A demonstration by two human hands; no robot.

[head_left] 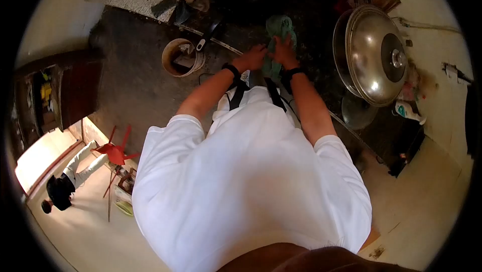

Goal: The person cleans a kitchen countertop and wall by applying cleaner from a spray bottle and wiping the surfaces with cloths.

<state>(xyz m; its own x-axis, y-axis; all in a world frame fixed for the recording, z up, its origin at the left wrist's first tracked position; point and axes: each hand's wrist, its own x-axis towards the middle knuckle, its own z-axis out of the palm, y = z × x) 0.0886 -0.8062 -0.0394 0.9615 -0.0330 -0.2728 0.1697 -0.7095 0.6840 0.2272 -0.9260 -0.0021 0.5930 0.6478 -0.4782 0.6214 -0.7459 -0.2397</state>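
Observation:
Both hands are at the dark counter in front of my white shirt. My right hand lies on a green cloth, its fingers spread over the fabric. Just left of it, my left hand reaches toward the cloth's left edge, with its fingers bent; whether they grip anything is too small to tell. The cloth is crumpled and runs from beyond the hands back toward my body. A black band circles each wrist.
A bucket with scraps stands left of my left arm, near a pan handle. A large lidded metal pan is at the right, beside a spray bottle. A red chair and a person are at lower left.

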